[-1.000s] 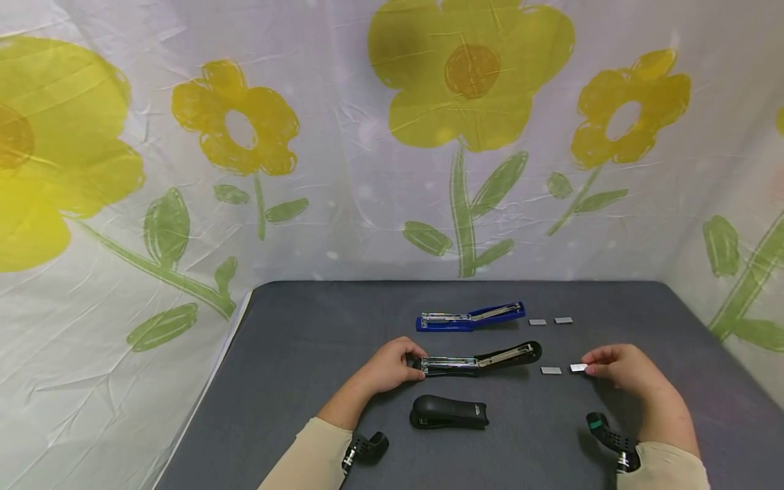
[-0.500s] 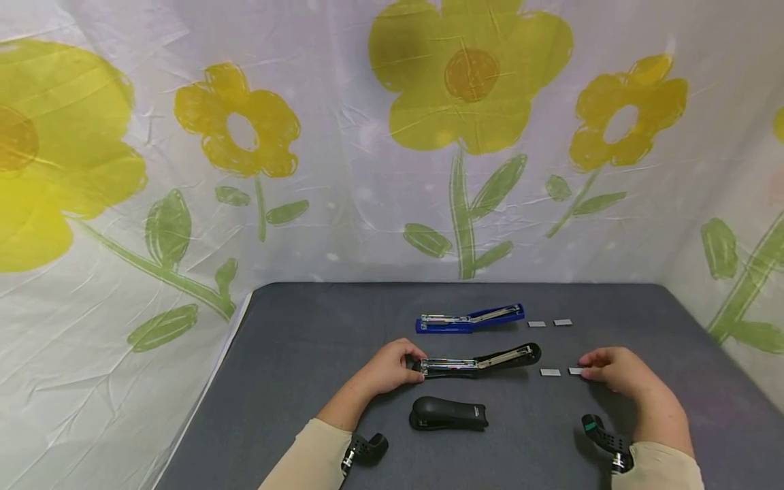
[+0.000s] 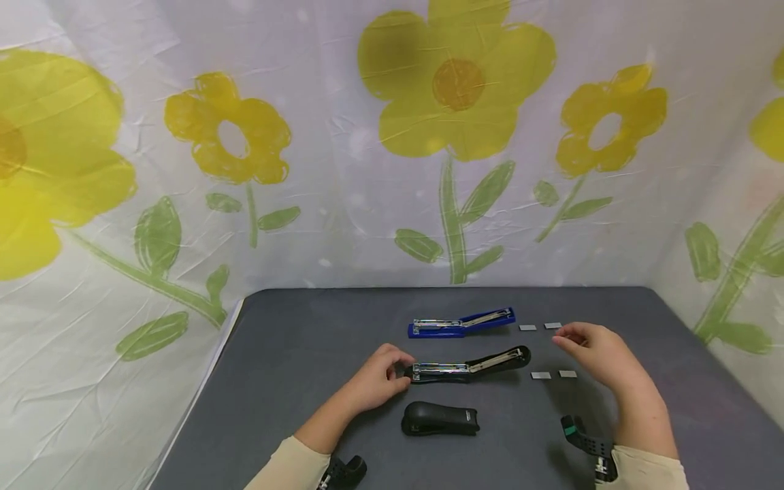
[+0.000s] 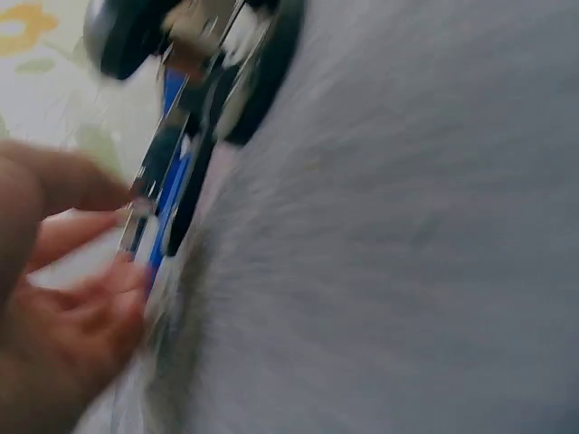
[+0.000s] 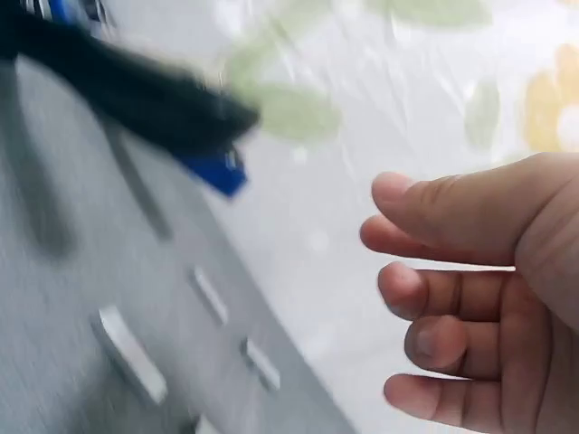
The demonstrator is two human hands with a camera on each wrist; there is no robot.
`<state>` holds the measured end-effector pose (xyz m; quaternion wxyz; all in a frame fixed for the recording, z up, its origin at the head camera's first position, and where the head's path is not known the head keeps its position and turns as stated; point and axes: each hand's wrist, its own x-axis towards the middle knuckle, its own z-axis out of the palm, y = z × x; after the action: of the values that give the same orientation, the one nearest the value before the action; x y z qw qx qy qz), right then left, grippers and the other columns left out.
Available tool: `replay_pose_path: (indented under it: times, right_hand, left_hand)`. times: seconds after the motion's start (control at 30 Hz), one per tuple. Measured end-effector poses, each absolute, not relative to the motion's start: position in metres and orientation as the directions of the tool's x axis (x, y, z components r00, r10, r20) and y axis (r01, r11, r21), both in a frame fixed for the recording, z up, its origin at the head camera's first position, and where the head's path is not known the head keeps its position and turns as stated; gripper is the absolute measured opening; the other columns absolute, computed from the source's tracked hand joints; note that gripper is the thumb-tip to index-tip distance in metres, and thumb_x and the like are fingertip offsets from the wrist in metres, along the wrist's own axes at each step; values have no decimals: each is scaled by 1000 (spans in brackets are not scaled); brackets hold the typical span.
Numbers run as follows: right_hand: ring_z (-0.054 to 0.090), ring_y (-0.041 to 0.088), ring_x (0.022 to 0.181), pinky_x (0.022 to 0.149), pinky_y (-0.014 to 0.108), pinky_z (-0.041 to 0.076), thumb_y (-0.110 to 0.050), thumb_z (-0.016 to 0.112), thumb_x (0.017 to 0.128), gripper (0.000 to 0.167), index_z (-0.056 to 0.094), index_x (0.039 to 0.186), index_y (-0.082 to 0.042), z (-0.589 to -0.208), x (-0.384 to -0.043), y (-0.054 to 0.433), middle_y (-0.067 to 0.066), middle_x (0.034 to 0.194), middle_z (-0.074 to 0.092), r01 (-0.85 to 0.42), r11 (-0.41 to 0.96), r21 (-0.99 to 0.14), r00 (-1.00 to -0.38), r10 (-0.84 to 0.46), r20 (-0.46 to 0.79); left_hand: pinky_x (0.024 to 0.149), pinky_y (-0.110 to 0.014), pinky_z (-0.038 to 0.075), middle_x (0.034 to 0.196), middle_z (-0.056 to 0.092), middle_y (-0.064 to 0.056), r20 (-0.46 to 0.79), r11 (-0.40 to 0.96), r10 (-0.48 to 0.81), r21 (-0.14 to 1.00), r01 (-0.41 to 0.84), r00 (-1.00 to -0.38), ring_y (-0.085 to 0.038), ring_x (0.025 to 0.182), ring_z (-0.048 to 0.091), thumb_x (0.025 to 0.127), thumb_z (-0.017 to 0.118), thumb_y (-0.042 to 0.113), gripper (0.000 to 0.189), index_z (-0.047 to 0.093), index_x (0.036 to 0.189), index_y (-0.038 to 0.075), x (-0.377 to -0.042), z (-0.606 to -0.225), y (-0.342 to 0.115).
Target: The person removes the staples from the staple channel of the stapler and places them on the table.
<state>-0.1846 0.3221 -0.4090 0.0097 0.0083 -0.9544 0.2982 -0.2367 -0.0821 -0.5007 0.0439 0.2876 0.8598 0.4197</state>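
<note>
In the head view a black stapler (image 3: pixel 468 367), folded out with its metal magazine showing, lies mid-table. My left hand (image 3: pixel 376 378) is at its left end, thumb and fingers spread around that end; blur in the left wrist view hides whether they touch it. My right hand (image 3: pixel 597 350) hovers above the table on the right, fingers loosely bent and holding nothing in the right wrist view. Below and left of it lie two staple strips, one on the left (image 3: pixel 541 376) and one on the right (image 3: pixel 567 374).
A blue stapler (image 3: pixel 462 323), also folded out, lies farther back, with two more staple strips (image 3: pixel 527 328) (image 3: pixel 552 325) to its right. Nearer the front is a closed black stapler (image 3: pixel 439 418). A flowered cloth (image 3: pixel 331 170) hangs behind the grey table (image 3: pixel 294 395).
My right hand has let go of the right-hand staple strip and risen away from it. The left hand's fingers have spread and drawn slightly back from the black stapler's end. The view has shifted slightly.
</note>
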Motion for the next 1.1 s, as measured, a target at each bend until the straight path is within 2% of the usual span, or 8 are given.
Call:
replay_pose_path:
  times: [0.1, 0.2, 0.3, 0.5, 0.7, 0.83, 0.9, 1.1]
  right_hand:
    - [62, 26, 90, 71, 45, 52, -35, 61, 105, 38, 69, 122, -2, -402, -185, 306, 13, 108, 69, -44, 799, -600, -998, -14, 54]
    - [60, 22, 84, 66, 40, 49, -34, 62, 105, 35, 69, 123, -5, -397, -184, 287, 9, 105, 69, -80, 757, -649, -996, -36, 81]
    - [62, 22, 82, 67, 38, 50, -32, 64, 104, 32, 70, 123, -6, -392, -185, 268, 6, 102, 69, -131, 708, -694, -991, -79, 107]
    - [69, 23, 89, 74, 34, 55, -22, 67, 102, 22, 71, 118, -7, -395, -186, 231, 2, 102, 71, -256, 598, -759, -962, -232, 141]
    - [70, 14, 91, 76, 32, 57, -21, 72, 99, 18, 72, 114, -12, -413, -182, 185, 3, 109, 69, -408, 494, -767, -873, -456, 171]
    - [68, 13, 96, 81, 32, 56, -26, 74, 97, 23, 71, 117, -15, -424, -177, 157, 1, 113, 67, -485, 469, -738, -788, -601, 136]
    - [66, 11, 97, 83, 32, 55, -26, 77, 95, 25, 71, 117, -16, -429, -174, 146, -3, 112, 66, -532, 492, -689, -755, -644, 122]
    - [59, 3, 91, 81, 28, 53, -15, 85, 84, 28, 75, 110, -15, -442, -160, 119, -9, 105, 61, -630, 620, -467, -736, -668, 106]
  left_hand:
    - [62, -25, 46, 111, 60, -6, 278, 432, 472, 754, 494, -837, -7, 69, 49, 94, 68, -2, 26, 71, 118, 5, -216, -493, -86]
    - [61, -24, 47, 106, 64, -9, 305, 376, 456, 786, 491, -836, -6, 70, 52, 92, 66, -6, 24, 71, 113, 3, -194, -485, -90]
    - [59, -23, 47, 109, 65, -10, 243, 332, 500, 832, 444, -831, -6, 71, 53, 92, 68, -5, 24, 70, 115, 2, -177, -481, -92]
    - [60, -22, 43, 110, 61, 3, 73, 365, 591, 864, 346, -804, -4, 67, 50, 90, 78, 9, 41, 66, 130, 14, -166, -486, -96]
    - [60, -23, 44, 102, 58, 6, 10, 400, 596, 863, 308, -803, -4, 64, 51, 87, 82, 10, 54, 61, 136, 13, -168, -496, -97]
    - [59, -21, 45, 107, 58, 8, 49, 407, 599, 841, 357, -800, -1, 64, 50, 87, 80, 7, 50, 62, 133, 11, -169, -502, -96]
    - [58, -20, 44, 103, 57, 6, 83, 407, 597, 825, 391, -798, 0, 63, 49, 87, 79, 4, 46, 63, 130, 10, -169, -504, -95]
    - [58, -17, 41, 97, 55, 8, 174, 472, 561, 736, 485, -810, 2, 66, 44, 86, 82, 9, 27, 68, 109, 14, -164, -511, -90]
